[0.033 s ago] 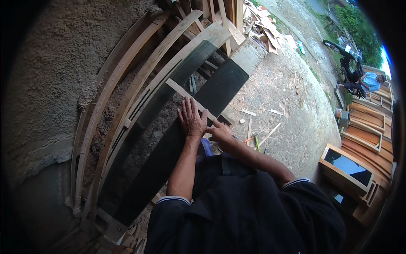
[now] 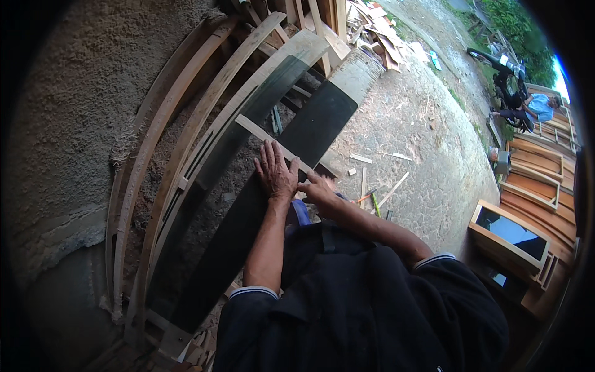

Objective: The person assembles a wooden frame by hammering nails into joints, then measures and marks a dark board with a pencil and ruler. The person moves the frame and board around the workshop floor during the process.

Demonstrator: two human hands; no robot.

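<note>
A narrow pale wooden strip (image 2: 257, 131) lies crosswise over a long dark smooth panel (image 2: 321, 123), which rests on a bench with a pale board end (image 2: 358, 77). My left hand (image 2: 277, 178) is laid flat where strip and panel meet, its fingers stretched out and pressing down. At the strip's near end my right hand (image 2: 322, 192) has its fingers curled around the wood; its fingertips are partly hidden. The strip's far end reaches a second, see-through dark sheet (image 2: 263, 99) on the left.
Long wooden beams (image 2: 204, 102) run along a rough wall (image 2: 80, 111) at left. Scrap wood (image 2: 378, 31) is piled at the far end. Offcuts and a green-handled tool (image 2: 375, 203) lie on the ground. Framed wooden pieces (image 2: 511, 239), a motorcycle (image 2: 505, 77) and a seated person (image 2: 536, 110) are at right.
The whole view has shifted slightly, with the scene sitting a little further left and up. Both hands keep their places on the strip and panel.
</note>
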